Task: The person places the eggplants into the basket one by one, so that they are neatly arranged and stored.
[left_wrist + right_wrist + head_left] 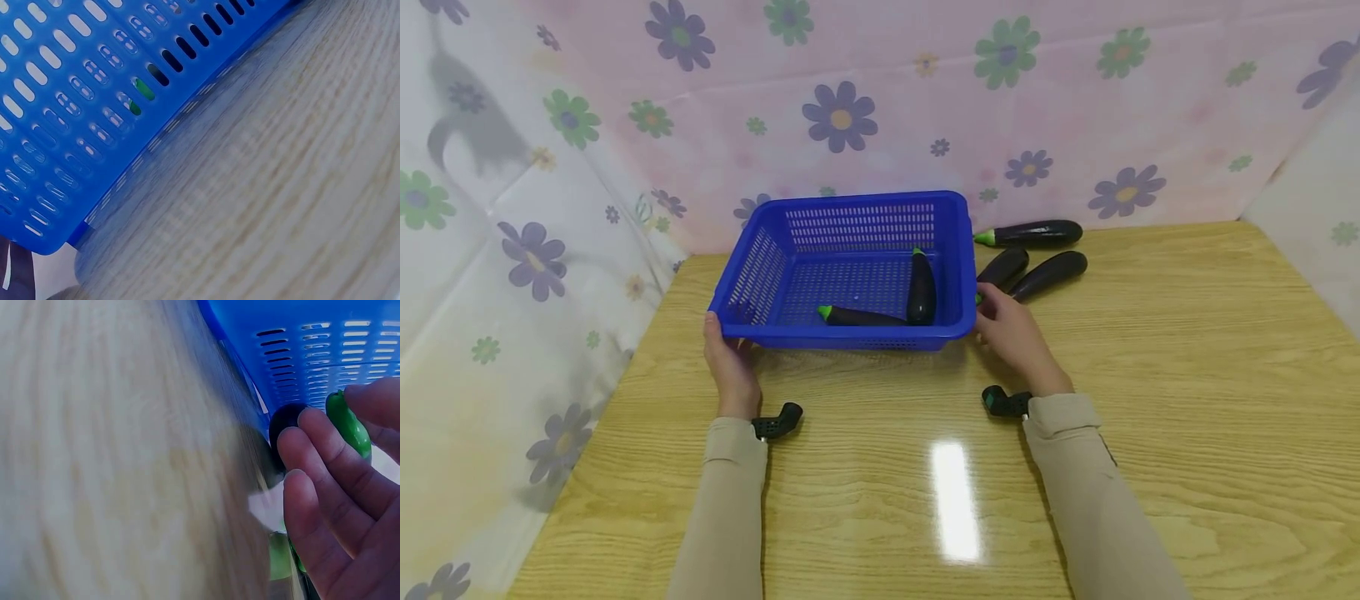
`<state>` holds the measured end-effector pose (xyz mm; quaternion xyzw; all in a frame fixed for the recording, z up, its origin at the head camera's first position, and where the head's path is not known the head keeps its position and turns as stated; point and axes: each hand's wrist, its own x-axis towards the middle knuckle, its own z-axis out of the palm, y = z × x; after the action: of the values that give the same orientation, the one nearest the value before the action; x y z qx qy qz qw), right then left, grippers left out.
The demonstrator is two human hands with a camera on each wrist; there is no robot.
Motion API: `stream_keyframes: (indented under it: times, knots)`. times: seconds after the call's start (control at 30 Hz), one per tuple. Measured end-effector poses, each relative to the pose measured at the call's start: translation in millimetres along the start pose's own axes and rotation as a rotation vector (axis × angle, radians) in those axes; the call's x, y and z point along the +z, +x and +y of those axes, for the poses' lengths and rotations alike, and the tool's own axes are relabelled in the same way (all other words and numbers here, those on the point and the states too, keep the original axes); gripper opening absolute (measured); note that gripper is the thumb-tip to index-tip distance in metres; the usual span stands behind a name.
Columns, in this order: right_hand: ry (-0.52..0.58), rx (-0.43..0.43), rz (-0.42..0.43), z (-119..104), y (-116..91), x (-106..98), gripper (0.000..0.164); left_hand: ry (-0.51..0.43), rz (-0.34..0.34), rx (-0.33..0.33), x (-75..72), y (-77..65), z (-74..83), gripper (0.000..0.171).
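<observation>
A blue plastic basket point(850, 331) with slotted walls holds two eggplants, one standing lengthwise point(922, 290) and one lying along the front wall point(867, 317). My left hand point(732, 375) grips its front left corner, thumb at the rim and fingers beneath. My right hand point(1018, 337) is by the front right corner; in the right wrist view its fingers point(328, 481) are spread and loosely bent. A green eggplant stem point(350, 428) shows behind them, near the thumb. Whether that hand touches it, I cannot tell.
Right of the basket lie three more eggplants: one at the back point(1037, 233), one by the basket wall point(1004, 267) and one slanting outward point(1052, 275). The wooden table point(865, 492) ends at a flowered cloth point(895, 100) behind and on the left.
</observation>
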<state>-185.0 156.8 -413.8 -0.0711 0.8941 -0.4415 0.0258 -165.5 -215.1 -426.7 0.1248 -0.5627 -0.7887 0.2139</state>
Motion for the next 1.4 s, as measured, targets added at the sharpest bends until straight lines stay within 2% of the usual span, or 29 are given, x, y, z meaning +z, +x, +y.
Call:
stream_keyframes:
  times: [0.27,0.53,1.2,1.4]
  knots:
    - [-0.005,0.0,-0.003,1.1,0.5,0.6,0.041,-0.008,0.007,-0.013,0.4,1.7,0.0,0.047]
    - [0.006,0.03,-0.048,-0.5,-0.2,-1.4,0.043,-0.001,0.004,-0.009,0.2,1.3,0.1,0.047]
    - [0.004,0.013,-0.059,4.4,1.0,-1.4,0.044,0.013,-0.009,-0.018,2.3,1.6,0.1,0.048]
    - [-0.01,0.019,-0.063,5.9,1.5,0.1,0.045,0.0,0.009,-0.003,0.9,-0.3,-0.1,0.049]
